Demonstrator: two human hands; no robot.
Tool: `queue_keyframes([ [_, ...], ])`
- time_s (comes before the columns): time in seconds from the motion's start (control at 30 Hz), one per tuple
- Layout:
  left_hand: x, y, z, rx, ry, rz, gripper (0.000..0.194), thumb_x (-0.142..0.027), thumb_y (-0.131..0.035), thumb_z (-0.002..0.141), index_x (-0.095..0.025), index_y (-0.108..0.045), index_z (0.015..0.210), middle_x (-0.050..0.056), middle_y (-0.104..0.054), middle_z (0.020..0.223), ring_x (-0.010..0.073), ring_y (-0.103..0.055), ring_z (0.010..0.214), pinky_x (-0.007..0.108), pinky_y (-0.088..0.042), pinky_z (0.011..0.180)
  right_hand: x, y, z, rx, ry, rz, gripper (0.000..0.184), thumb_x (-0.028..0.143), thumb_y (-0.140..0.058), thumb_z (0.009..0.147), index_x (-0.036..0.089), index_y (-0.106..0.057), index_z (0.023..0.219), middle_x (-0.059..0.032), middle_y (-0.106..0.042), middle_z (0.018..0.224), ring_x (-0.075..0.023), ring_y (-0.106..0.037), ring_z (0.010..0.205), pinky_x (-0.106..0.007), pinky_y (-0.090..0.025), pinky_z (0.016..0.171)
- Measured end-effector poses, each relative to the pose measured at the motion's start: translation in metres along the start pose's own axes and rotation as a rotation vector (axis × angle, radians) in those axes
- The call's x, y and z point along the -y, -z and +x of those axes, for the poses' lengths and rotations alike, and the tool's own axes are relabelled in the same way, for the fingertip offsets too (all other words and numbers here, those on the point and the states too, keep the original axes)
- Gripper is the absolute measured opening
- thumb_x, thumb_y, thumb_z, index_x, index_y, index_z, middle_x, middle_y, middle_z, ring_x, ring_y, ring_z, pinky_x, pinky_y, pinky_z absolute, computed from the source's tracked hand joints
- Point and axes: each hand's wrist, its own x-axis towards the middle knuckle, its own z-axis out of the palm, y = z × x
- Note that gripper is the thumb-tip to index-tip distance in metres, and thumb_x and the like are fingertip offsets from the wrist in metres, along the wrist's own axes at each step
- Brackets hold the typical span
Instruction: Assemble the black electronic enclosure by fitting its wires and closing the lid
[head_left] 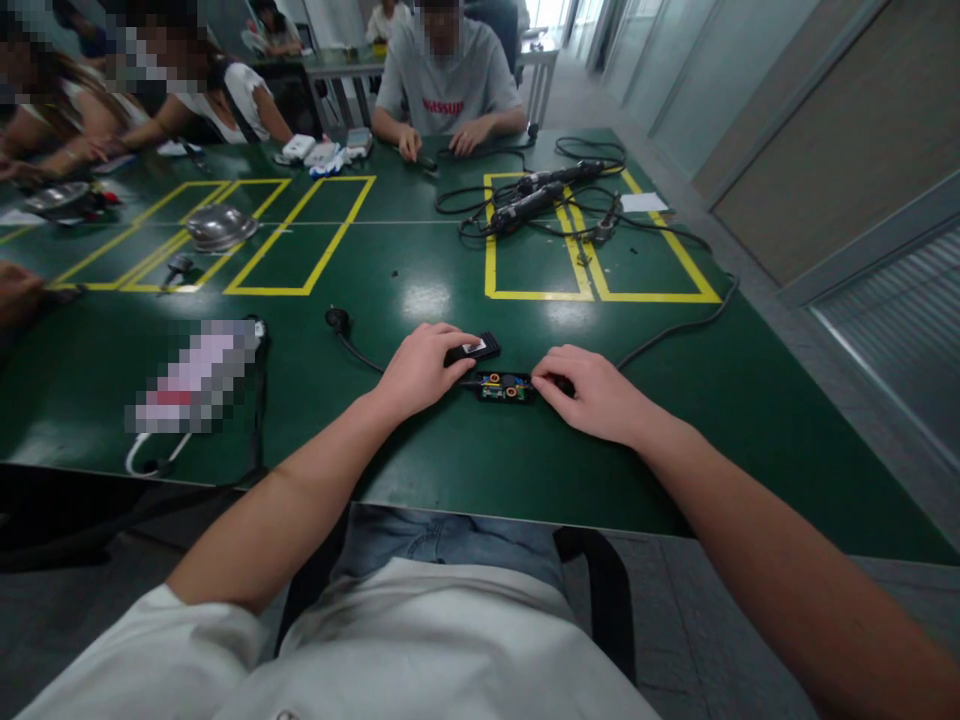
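A small opened black box (504, 386) with coloured parts inside lies on the green table (450, 450) in front of me. My left hand (420, 368) rests at its left end, fingers curled over a black cover piece with a white label (474, 349). My right hand (592, 392) lies at the right end of the box, fingers closed on it where a black cable (675, 327) leaves to the right. Another black cable with a plug (339, 321) runs out to the left.
Yellow marked rectangles (592, 240) hold black power tools and tangled cords (536, 200). A metal bowl (217, 226) sits at left, a blurred-out object (196, 376) nearer me. Other people sit along the far and left edges. The table's front edge is close to my lap.
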Motion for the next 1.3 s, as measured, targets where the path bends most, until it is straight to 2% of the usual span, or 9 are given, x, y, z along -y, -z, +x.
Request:
queue_keyframes([
  [0.07,-0.002,0.004,-0.002,-0.042,-0.014,-0.029,0.039,-0.028,-0.071,0.105,-0.022,-0.077,0.143,0.011,-0.079,0.133,0.0297,-0.069,0.121,0.05,-0.054,0.114,0.0,0.0,0.001,0.002,-0.014,0.002,0.021,0.026,-0.058,0.106,0.024,-0.071,0.09,-0.0076,-0.07,0.086,-0.0267,-0.063,0.084,-0.04,-0.045,0.079],
  [0.23,-0.01,0.013,-0.015,-0.094,-0.228,-0.18,0.047,-0.038,-0.061,0.111,-0.024,-0.068,0.156,0.013,-0.073,0.145,0.0284,-0.067,0.13,0.047,-0.055,0.115,-0.003,0.002,0.001,-0.005,-0.082,-0.043,0.024,0.023,-0.053,0.106,0.023,-0.07,0.089,-0.0088,-0.072,0.089,-0.0279,-0.063,0.086,-0.042,-0.044,0.083],
  [0.4,-0.014,0.01,-0.015,0.143,-0.378,-0.125,0.036,-0.031,-0.062,0.111,-0.027,-0.078,0.143,0.012,-0.077,0.135,0.0279,-0.068,0.123,0.049,-0.054,0.115,-0.003,0.001,0.002,0.0,-0.097,-0.064,0.021,0.023,-0.055,0.104,0.024,-0.065,0.086,-0.0075,-0.068,0.085,-0.0268,-0.06,0.084,-0.041,-0.043,0.081],
  [0.7,-0.016,0.008,-0.015,0.143,-0.38,-0.137,0.035,-0.028,-0.06,0.111,-0.022,-0.076,0.142,0.012,-0.077,0.134,0.0272,-0.07,0.123,0.047,-0.054,0.115,-0.004,-0.003,0.001,-0.014,-0.057,-0.069,0.02,0.021,-0.055,0.104,0.023,-0.063,0.085,-0.0066,-0.067,0.085,-0.0254,-0.059,0.083,-0.039,-0.042,0.079],
  [0.83,-0.014,0.004,-0.013,0.037,-0.187,-0.2,0.033,-0.031,-0.062,0.109,-0.021,-0.071,0.139,0.011,-0.078,0.129,0.0268,-0.072,0.115,0.045,-0.058,0.107,-0.005,-0.002,0.0,-0.031,-0.041,-0.04,0.02,0.02,-0.056,0.103,0.024,-0.063,0.084,-0.0056,-0.067,0.082,-0.0245,-0.059,0.08,-0.039,-0.042,0.078],
  [0.97,-0.008,0.002,-0.01,-0.022,0.021,-0.072,0.019,-0.027,-0.069,0.103,-0.02,-0.07,0.121,0.009,-0.077,0.114,0.0289,-0.07,0.105,0.048,-0.059,0.099,-0.002,0.0,-0.001,-0.043,-0.034,0.048,0.014,0.026,-0.062,0.102,0.023,-0.066,0.089,-0.004,-0.068,0.081,-0.0231,-0.061,0.076,-0.037,-0.045,0.074],
  [1.07,-0.008,0.006,-0.011,-0.036,-0.049,-0.007,0.007,-0.025,-0.067,0.103,-0.02,-0.071,0.105,0.013,-0.073,0.125,0.0303,-0.067,0.115,0.051,-0.056,0.106,-0.001,0.001,-0.002,-0.046,-0.001,0.104,0.008,0.028,-0.069,0.098,0.023,-0.068,0.092,-0.0041,-0.071,0.085,-0.0222,-0.063,0.077,-0.036,-0.049,0.073],
  [1.13,-0.01,0.011,-0.014,-0.046,-0.135,0.026,0.012,-0.029,-0.067,0.105,-0.019,-0.072,0.099,0.014,-0.069,0.126,0.0307,-0.065,0.117,0.049,-0.055,0.106,-0.001,0.0,-0.002,-0.045,0.022,0.124,0.006,0.028,-0.071,0.097,0.023,-0.07,0.093,-0.0042,-0.073,0.086,-0.0218,-0.065,0.077,-0.035,-0.05,0.073],
  [1.3,-0.014,0.02,-0.019,0.161,-0.234,0.059,0.011,-0.029,-0.065,0.107,-0.02,-0.069,0.101,0.005,-0.069,0.094,0.023,-0.065,0.085,0.034,-0.049,0.078,-0.003,-0.002,-0.004,-0.059,0.025,0.132,0.005,0.026,-0.072,0.097,0.023,-0.073,0.095,-0.0039,-0.074,0.087,-0.0202,-0.065,0.074,-0.034,-0.051,0.071],
])
